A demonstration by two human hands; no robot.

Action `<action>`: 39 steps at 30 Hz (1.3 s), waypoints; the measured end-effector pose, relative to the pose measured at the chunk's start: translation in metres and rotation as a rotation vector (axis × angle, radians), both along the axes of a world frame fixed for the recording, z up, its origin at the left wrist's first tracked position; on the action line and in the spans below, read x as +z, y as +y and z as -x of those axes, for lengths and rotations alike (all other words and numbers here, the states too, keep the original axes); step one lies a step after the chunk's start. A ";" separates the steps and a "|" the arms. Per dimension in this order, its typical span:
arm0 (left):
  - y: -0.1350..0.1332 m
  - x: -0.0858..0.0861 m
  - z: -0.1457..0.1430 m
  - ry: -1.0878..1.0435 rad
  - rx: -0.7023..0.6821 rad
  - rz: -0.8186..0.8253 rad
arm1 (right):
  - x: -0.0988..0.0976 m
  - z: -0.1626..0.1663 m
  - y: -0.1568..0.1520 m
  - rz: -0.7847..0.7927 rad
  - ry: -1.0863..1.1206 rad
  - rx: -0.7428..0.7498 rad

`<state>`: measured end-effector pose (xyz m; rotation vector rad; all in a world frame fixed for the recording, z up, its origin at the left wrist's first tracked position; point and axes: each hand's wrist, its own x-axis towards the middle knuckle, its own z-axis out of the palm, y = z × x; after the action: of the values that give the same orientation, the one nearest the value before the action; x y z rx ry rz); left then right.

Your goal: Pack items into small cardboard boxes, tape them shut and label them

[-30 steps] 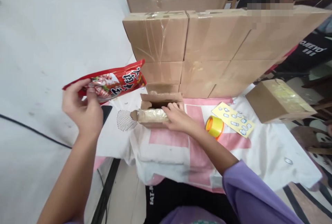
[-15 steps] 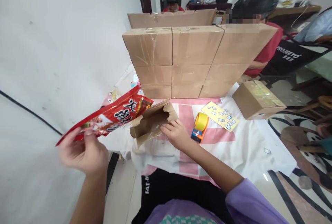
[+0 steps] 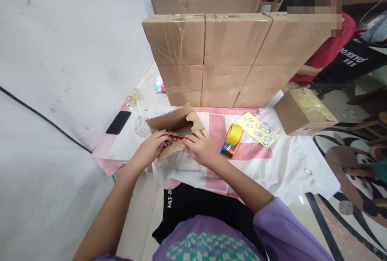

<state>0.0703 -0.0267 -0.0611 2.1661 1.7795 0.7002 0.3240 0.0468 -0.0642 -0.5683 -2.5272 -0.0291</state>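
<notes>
A small open cardboard box (image 3: 169, 120) stands on the cloth in front of me, its flaps raised. The red food packet (image 3: 175, 136) lies mostly inside, with only its red upper edge and a bit of printed front showing. My left hand (image 3: 152, 146) reaches over the box's left side, fingers closed on the packet's left end. At the right side, my right hand (image 3: 201, 146) grips the box wall, its fingertips close to the packet's other end. Right of the box lie an orange tape dispenser with yellow tape (image 3: 232, 140) and a yellow sticker sheet (image 3: 256, 129).
Stacked cardboard boxes (image 3: 228, 53) form a wall across the back. A taped carton (image 3: 305, 111) sits at the right. A black phone (image 3: 118, 122) lies at the table's left edge beside the white wall. People in red sit behind the stack.
My left hand has brought the red packet from the left down into the open box. My right hand stays at the box. The view has tipped downward slightly.
</notes>
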 end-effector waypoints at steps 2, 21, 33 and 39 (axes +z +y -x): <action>0.009 0.010 -0.002 -0.008 -0.080 0.133 | 0.002 -0.003 0.003 0.007 0.020 0.042; 0.050 0.016 -0.005 0.248 -0.063 0.310 | 0.002 -0.020 0.021 0.140 0.305 0.103; -0.009 -0.030 0.044 -0.091 0.021 -0.530 | -0.024 -0.014 0.079 0.760 0.331 0.156; -0.033 -0.038 0.070 -0.126 -0.100 -0.191 | -0.022 -0.011 0.076 0.680 0.494 0.159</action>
<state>0.0006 -0.0600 -0.0990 2.2560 1.5872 0.9946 0.3348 0.1231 -0.0863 -0.5360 -2.0429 0.9379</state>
